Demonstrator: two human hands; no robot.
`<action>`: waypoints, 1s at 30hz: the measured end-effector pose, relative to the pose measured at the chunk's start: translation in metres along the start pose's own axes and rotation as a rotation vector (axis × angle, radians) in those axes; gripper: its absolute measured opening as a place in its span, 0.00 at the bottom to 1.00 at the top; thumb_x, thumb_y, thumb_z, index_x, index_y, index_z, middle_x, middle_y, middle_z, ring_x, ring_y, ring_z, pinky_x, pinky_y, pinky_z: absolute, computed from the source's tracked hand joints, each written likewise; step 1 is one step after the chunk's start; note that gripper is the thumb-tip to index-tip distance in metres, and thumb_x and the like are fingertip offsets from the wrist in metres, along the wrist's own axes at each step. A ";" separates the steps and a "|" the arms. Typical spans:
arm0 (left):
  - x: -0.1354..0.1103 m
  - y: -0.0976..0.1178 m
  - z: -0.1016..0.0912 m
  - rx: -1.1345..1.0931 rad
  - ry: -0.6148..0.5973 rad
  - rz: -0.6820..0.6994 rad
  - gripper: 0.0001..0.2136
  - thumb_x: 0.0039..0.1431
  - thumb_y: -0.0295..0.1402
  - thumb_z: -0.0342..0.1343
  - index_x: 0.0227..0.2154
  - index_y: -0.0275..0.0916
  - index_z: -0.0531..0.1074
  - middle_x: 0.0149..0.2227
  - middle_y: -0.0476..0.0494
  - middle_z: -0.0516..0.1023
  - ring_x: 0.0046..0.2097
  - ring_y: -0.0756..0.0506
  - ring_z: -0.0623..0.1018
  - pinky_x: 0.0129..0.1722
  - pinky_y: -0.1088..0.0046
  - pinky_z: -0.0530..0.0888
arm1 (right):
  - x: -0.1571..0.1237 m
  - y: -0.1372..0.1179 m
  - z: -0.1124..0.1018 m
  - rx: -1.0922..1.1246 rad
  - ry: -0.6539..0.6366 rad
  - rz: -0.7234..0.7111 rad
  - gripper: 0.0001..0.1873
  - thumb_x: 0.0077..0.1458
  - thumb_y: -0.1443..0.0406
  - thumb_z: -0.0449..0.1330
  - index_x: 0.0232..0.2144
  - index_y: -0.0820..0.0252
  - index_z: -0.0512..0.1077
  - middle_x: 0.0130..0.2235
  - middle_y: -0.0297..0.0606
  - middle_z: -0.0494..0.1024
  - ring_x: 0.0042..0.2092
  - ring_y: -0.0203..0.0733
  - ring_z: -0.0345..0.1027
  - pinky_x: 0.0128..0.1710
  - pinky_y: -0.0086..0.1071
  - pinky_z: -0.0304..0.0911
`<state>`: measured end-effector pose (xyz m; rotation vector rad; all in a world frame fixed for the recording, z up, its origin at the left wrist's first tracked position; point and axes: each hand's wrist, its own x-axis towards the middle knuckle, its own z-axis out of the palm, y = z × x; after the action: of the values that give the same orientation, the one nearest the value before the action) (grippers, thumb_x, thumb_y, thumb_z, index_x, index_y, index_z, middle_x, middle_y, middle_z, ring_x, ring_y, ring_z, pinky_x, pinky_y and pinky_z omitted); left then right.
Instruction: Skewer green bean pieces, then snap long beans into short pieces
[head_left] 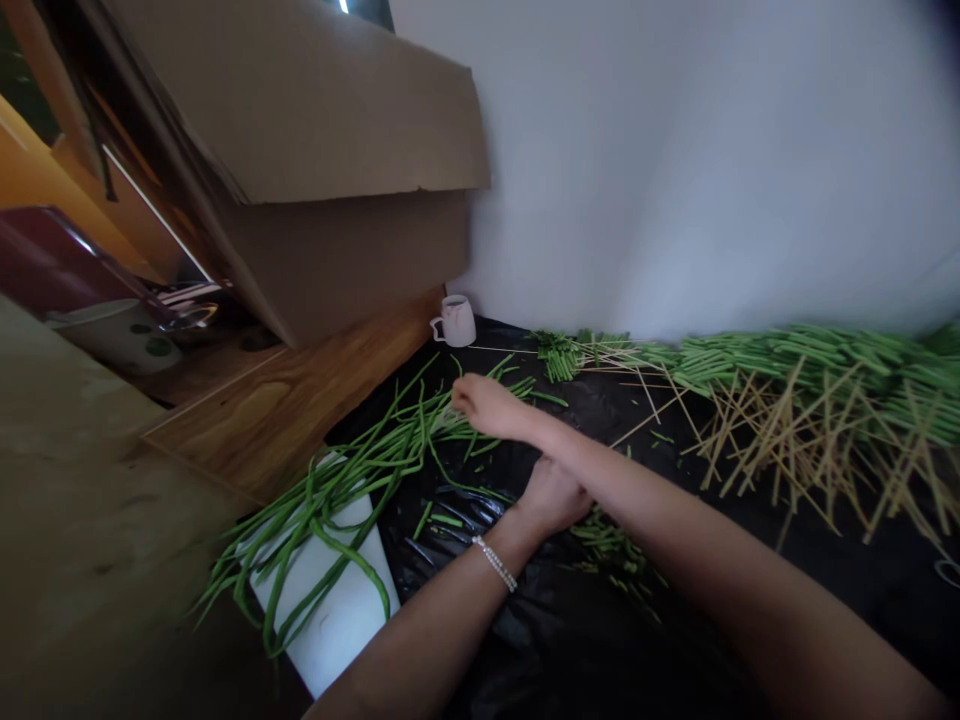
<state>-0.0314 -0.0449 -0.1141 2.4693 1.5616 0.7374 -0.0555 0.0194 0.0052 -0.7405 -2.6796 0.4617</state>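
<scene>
My right hand (487,405) reaches across over the far end of a pile of long green beans (405,430). Its fingers are curled closed; what they hold, if anything, I cannot make out. Below it my left hand (553,495), with a beaded bracelet at the wrist, is closed and partly hidden behind the right forearm, its contents out of sight. The long beans trail over a white board (341,620). Short cut bean pieces (615,550) lie beside the left hand. On the right, rows of cut beans threaded on wooden skewers (787,440) lie along the wall.
Black plastic sheeting (540,640) covers the work surface. A white mug (457,320) stands at the back, against the wall (675,160). A large cardboard box (352,130) rises at the left on wooden boards (337,375). Metal scissor-like handles (949,572) show at the right edge.
</scene>
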 end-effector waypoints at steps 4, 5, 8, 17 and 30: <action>0.001 0.003 -0.009 0.010 0.021 0.132 0.13 0.64 0.35 0.49 0.31 0.37 0.77 0.35 0.40 0.80 0.43 0.41 0.77 0.47 0.61 0.72 | 0.004 0.004 -0.050 0.425 0.090 0.053 0.09 0.66 0.65 0.48 0.35 0.60 0.66 0.31 0.37 0.76 0.31 0.35 0.69 0.29 0.28 0.65; 0.001 0.004 -0.011 0.013 0.034 0.150 0.14 0.65 0.35 0.49 0.29 0.37 0.76 0.33 0.40 0.80 0.42 0.42 0.76 0.46 0.62 0.72 | 0.004 0.003 -0.060 0.665 0.129 0.072 0.08 0.65 0.64 0.50 0.33 0.59 0.64 0.31 0.37 0.76 0.30 0.34 0.70 0.27 0.27 0.64; 0.001 0.004 -0.013 0.011 0.059 0.151 0.13 0.65 0.35 0.49 0.29 0.37 0.76 0.33 0.42 0.80 0.41 0.44 0.76 0.45 0.65 0.71 | 0.003 0.003 -0.084 1.128 0.250 0.097 0.09 0.65 0.65 0.50 0.30 0.57 0.61 0.33 0.34 0.75 0.30 0.32 0.72 0.27 0.26 0.64; 0.001 0.003 -0.010 -0.010 0.064 0.135 0.12 0.64 0.34 0.51 0.29 0.38 0.76 0.33 0.43 0.80 0.41 0.45 0.76 0.45 0.66 0.70 | 0.001 0.011 -0.158 1.119 0.554 0.047 0.12 0.65 0.64 0.52 0.28 0.56 0.59 0.25 0.24 0.65 0.26 0.27 0.66 0.25 0.23 0.57; 0.001 0.001 -0.008 -0.020 0.058 0.129 0.11 0.64 0.34 0.52 0.29 0.38 0.76 0.32 0.42 0.80 0.41 0.44 0.76 0.44 0.66 0.71 | 0.085 0.070 -0.142 0.320 0.556 0.226 0.08 0.64 0.68 0.52 0.33 0.61 0.69 0.37 0.42 0.78 0.39 0.38 0.73 0.41 0.34 0.67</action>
<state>-0.0335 -0.0460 -0.1066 2.5761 1.4161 0.8459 -0.0396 0.1536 0.1240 -0.9158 -1.9625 0.6163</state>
